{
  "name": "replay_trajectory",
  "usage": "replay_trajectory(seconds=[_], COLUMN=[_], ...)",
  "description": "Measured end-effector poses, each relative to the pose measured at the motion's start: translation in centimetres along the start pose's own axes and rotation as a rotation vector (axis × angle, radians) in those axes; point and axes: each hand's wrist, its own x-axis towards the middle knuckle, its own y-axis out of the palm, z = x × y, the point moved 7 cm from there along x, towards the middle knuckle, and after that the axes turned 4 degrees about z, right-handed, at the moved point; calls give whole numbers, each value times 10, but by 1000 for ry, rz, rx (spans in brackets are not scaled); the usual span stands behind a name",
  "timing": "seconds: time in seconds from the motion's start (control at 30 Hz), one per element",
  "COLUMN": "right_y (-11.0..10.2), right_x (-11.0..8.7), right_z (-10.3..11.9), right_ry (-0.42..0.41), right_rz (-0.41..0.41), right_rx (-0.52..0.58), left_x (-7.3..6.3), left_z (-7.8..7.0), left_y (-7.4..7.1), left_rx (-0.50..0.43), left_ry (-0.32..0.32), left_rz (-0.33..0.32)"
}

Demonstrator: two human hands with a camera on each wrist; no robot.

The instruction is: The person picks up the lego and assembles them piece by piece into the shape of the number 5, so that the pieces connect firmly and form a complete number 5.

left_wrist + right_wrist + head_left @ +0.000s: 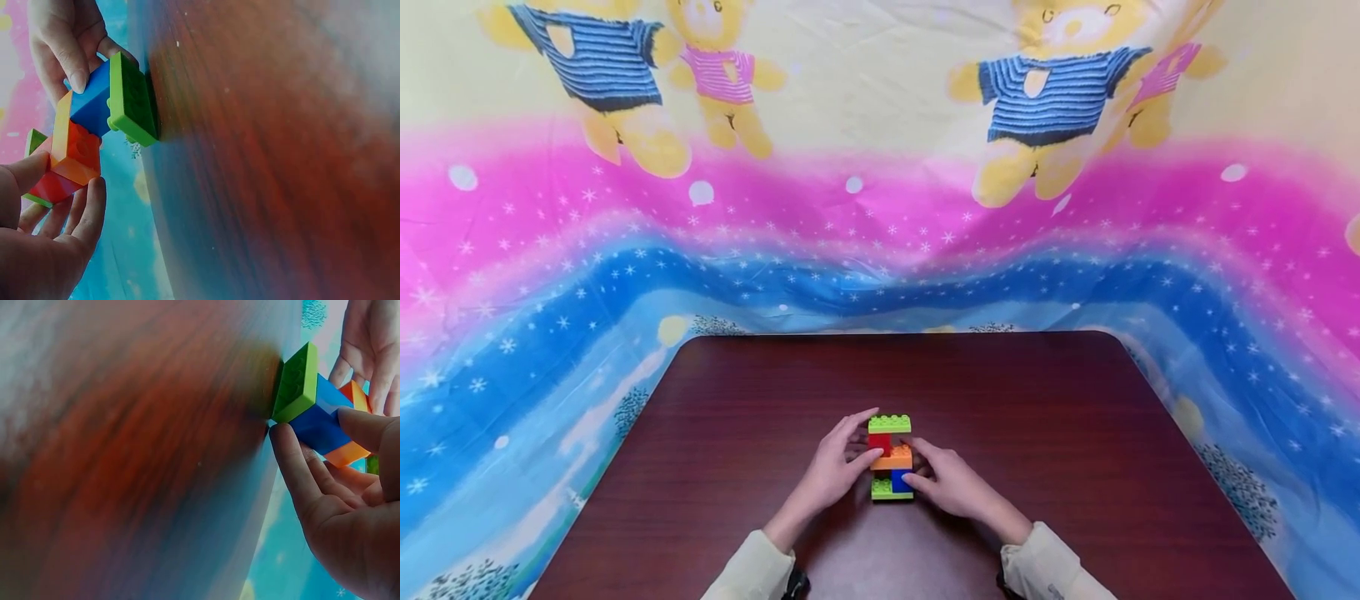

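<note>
A small tower of toy building bricks stands on the table in front of me. Its bottom is a light green brick, with a blue brick on the right side above it. An orange brick lies across the blue one. Over its left part sits a red brick, capped by another light green brick. My left hand holds the tower around the red brick, thumb in front and fingers behind. My right hand grips the blue brick between thumb and fingers from the right.
The dark reddish wooden table has rounded far corners. Behind it and along both sides hangs a cloth printed with bears and snowflakes. Both forearms come in from the near edge in light sleeves.
</note>
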Motion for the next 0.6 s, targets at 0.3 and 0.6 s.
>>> replay_trajectory(seconds=[0.3, 0.6], right_y=[-2, -1], right_x=[2, 4], right_z=[-4, -6], right_ry=[40, 61], right_rz=[-7, -3], right_rx=[20, 36], left_x=[6, 7], left_z=[3, 10], left_y=[1, 1], left_rx=[-5, -18], left_ry=[-16, -59], left_rz=[19, 50])
